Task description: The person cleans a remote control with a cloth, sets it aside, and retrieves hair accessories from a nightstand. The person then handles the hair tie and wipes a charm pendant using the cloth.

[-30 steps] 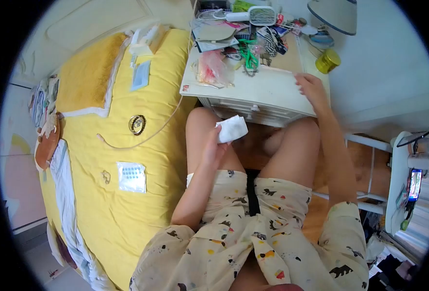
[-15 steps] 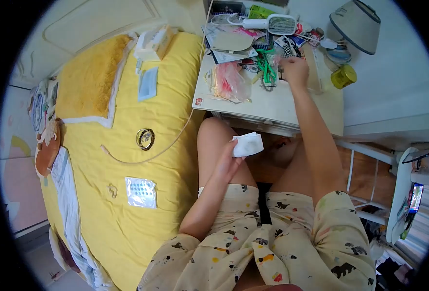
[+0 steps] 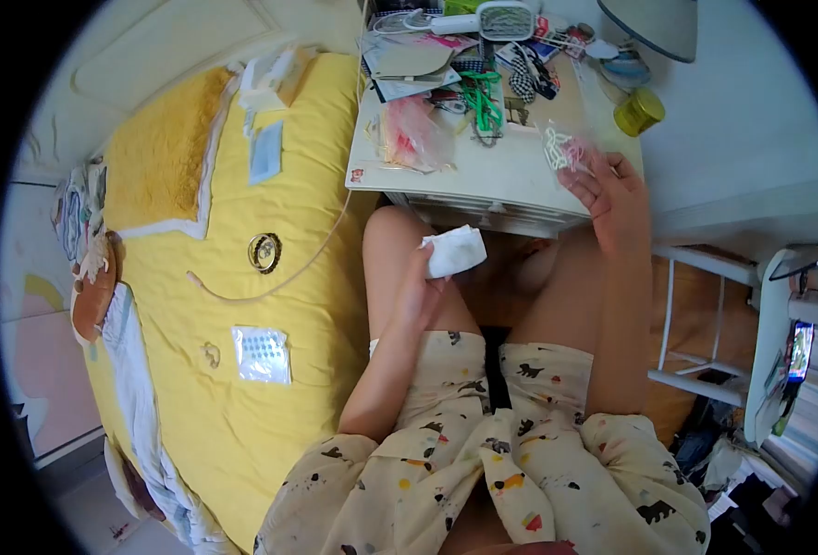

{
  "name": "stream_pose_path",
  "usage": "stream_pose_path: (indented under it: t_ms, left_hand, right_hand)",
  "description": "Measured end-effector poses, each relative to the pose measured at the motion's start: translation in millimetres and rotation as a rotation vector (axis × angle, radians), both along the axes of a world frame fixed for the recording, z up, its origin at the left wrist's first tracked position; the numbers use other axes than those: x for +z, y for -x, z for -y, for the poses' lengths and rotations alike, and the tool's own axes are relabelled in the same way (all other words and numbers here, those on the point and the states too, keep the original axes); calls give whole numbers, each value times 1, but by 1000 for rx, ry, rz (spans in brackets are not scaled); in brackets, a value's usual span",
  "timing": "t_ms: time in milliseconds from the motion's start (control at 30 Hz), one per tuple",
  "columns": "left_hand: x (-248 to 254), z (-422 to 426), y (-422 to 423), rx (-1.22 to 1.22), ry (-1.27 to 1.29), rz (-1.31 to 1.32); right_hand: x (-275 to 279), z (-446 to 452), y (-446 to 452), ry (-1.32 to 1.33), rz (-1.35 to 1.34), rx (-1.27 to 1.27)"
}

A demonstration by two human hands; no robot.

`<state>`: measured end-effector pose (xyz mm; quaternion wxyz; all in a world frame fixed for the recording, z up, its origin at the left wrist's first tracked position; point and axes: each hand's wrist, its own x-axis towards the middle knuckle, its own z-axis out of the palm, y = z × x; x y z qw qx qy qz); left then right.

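Note:
My left hand (image 3: 418, 291) is closed on a folded white tissue (image 3: 455, 252), held above my left thigh. Over the right part of the white nightstand (image 3: 529, 185), my right hand (image 3: 614, 199) pinches a small clear plastic bag (image 3: 562, 148) with white and pink contents I cannot make out exactly. Left of that bag lie a bundle of green cord (image 3: 483, 102) and a crumpled clear bag with something pink (image 3: 415, 134).
A lamp (image 3: 658, 23) and a yellow-green jar (image 3: 639, 112) stand at the right. Papers and a white electric swatter (image 3: 506, 20) crowd the back. On the yellow bed (image 3: 187, 388) lie bracelets (image 3: 264, 252), a blue mask (image 3: 265, 153), a cable and a blue-dotted packet (image 3: 262, 355).
My right hand has moved right and nearer from the clutter, now with the small plastic bag in its fingers in plain view. My left hand still holds the tissue. The view has shifted slightly.

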<state>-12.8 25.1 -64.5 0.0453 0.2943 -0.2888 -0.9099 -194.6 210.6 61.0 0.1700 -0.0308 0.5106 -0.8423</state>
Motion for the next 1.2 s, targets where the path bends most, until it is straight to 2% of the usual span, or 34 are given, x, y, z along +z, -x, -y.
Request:
stream_pose_path:
  t_ms: [67,133,267,367,500,533,567,633,667,867,933,1033,1067,1200]
  left_hand:
    - [12,-8,-2,51,66,14]
    - [46,-17,-3,79,152,14]
    - [71,-28,-3,200,269,-176]
    - [103,-42,-8,318,427,-184]
    - [138,-72,-14,350,889,-276]
    - [136,-76,-12,309,1056,-422]
    - [123,-75,-14,216,1315,-386]
    - [126,-76,-13,53,1698,-513]
    - [126,-82,-14,35,1747,-479]
    - [108,-87,-17,132,1633,-406]
    - [106,-88,-17,169,1545,-371]
    - [104,-91,-16,131,1080,-320]
    - [108,-90,-19,107,1008,-250]
    - [124,-83,-21,161,1025,-210]
  right_hand:
    - [1,-14,-21,12,15,47]
    - [4,-23,-41,32,34,81]
    - [5,-34,-73,36,95,114]
    - [8,-38,-90,86,183,142]
    - [-5,-39,-110,134,212,218]
    - [-8,-37,-117,162,221,230]
    - [-10,-36,-122,189,230,242]
    - [-10,-34,-129,244,241,274]
    - [-10,-34,-132,261,238,280]
    - [-5,-38,-148,152,172,207]
    - [-2,-40,-148,196,175,215]
    - [-5,-42,-145,215,183,225]
    - [-6,-43,-144,212,187,227]
    - [-7,-44,-145,245,231,251]
